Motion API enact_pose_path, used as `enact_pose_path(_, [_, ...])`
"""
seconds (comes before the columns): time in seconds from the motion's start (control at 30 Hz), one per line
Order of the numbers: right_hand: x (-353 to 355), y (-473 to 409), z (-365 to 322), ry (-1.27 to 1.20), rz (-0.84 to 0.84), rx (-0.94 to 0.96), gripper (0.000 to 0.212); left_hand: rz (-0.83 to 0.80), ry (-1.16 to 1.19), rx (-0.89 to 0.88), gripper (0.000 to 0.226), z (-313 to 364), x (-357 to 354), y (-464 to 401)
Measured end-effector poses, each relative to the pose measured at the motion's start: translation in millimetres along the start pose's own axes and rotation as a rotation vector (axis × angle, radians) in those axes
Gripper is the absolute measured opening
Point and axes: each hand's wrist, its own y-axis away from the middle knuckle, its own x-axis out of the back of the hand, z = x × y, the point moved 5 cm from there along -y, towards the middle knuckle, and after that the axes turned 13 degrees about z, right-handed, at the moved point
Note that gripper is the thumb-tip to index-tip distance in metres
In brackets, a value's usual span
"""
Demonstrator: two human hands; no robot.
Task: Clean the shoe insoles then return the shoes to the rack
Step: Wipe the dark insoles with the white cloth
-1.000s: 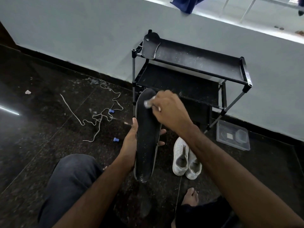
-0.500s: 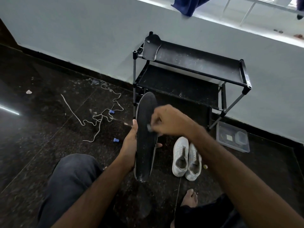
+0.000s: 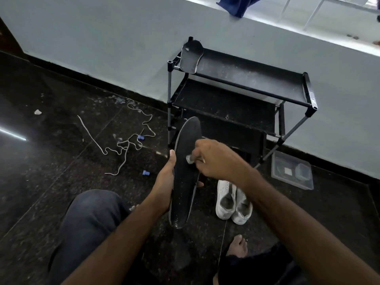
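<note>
Black foam insole (image 3: 186, 173), long and flat, stands upright in your left hand (image 3: 164, 186), whose thumb lies along its near edge with the fingers wrapped round behind it. Your right hand (image 3: 216, 159) has its fingers clamped on a small pale grey wad (image 3: 189, 159), cloth or tissue, I cannot tell which, pressed against the upper middle of the insole face. Cleaning is judged to be under way and not finished: pale specks show near the lower end of the insole. A second dark insole (image 3: 191, 58) leans at the left end of the top shelf of the black metal-framed shoe rack (image 3: 246, 79); whether it is already cleaned cannot be told. The pair of white sneakers (image 3: 233, 201) stands on the dark polished floor (image 3: 51, 161), just right of the held insole, not yet refitted or returned to the rack.
</note>
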Motion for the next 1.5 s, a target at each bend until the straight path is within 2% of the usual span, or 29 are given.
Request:
enact_pose_path(0.07, [18, 5, 1, -0.168, -0.197, -0.012, 0.018, 0.011, 0.001, 0.005, 0.069, 0, -1, -1])
enact_pose_path(0.1, [31, 4, 4, -0.234, -0.184, -0.035, 0.017, 0.019, 0.0, -0.004, 0.069, 2, -2, -2])
enact_pose_path(0.13, [43, 1, 9, -0.283, -0.09, -0.074, 0.015, 0.027, 0.006, -0.013, 0.069, 2, -2, -3])
enact_pose_path(0.2, [58, -8, 19, -0.272, 0.202, -0.133, 0.014, 0.044, 0.018, -0.022, 0.07, 1, -1, -4])
enact_pose_path(0.27, [51, -12, 19, -0.114, 0.411, -0.148, 0.017, 0.041, 0.03, -0.014, 0.071, -1, -1, -4])
enact_pose_path(0.3, [42, -12, 15, -0.011, 0.432, -0.133, 0.019, 0.033, 0.033, -0.012, 0.071, -1, 0, -4])
enact_pose_path(0.4, [7, -7, -2, 0.163, 0.266, -0.048, 0.023, 0.008, -0.005, -0.038, 0.067, 0, 1, -2])
enact_pose_path(0.5, [8, 1, -3, 0.06, -0.066, -0.062, 0.02, 0.011, -0.036, -0.021, 0.068, -3, 0, -1])
enact_pose_path(0.53, [16, 3, -2, -0.019, -0.15, -0.077, 0.018, 0.016, -0.027, -0.016, 0.068, -2, 0, -2])
enact_pose_path(0.57, [29, 5, 1, -0.106, -0.161, -0.099, 0.016, 0.024, -0.02, -0.019, 0.068, -1, 0, -4])
enact_pose_path(0.6, [43, 5, 5, -0.182, -0.095, -0.129, 0.014, 0.033, -0.009, -0.025, 0.069, 1, 1, -6])
enact_pose_path(0.67, [64, -1, 15, -0.228, 0.188, -0.167, 0.014, 0.045, 0.007, -0.016, 0.074, 0, 2, -10])
enact_pose_path(0.73, [62, -6, 20, -0.136, 0.403, -0.17, 0.016, 0.058, 0.029, 0.001, 0.074, -1, 2, -9])
enact_pose_path(0.77, [52, -9, 19, -0.066, 0.431, -0.173, 0.017, 0.05, 0.038, 0.008, 0.072, -2, 0, -9])
enact_pose_path(0.87, [14, -7, 10, 0.028, 0.353, -0.152, 0.018, 0.046, 0.034, 0.007, 0.069, -2, 2, -6])
enact_pose_path(1.0, [-9, 16, -16, -0.09, -0.081, -0.027, 0.011, 0.083, -0.008, -0.002, 0.067, -3, 9, -8])
enact_pose_path(1.03, [-3, 20, -17, -0.109, -0.127, -0.027, 0.01, 0.087, -0.012, 0.001, 0.065, -2, 8, -7])
enact_pose_path(1.07, [6, 21, -14, -0.137, -0.09, -0.051, 0.009, 0.083, -0.007, 0.001, 0.064, -1, 5, -6])
enact_pose_path(1.2, [34, 9, 8, -0.211, 0.361, -0.211, 0.01, 0.053, 0.092, 0.021, 0.067, 0, -3, -4])
enact_pose_path(1.27, [20, 5, 3, -0.175, 0.399, -0.212, 0.017, 0.037, 0.087, 0.029, 0.066, 0, -3, -1])
enact_pose_path(1.37, [-10, 13, -19, -0.213, 0.269, -0.101, 0.013, 0.074, 0.028, 0.002, 0.062, 0, 5, -3])
enact_pose_path(1.5, [-1, 31, -30, -0.251, -0.314, -0.002, 0.012, 0.023, 0.055, 0.016, 0.071, 0, 4, -3])
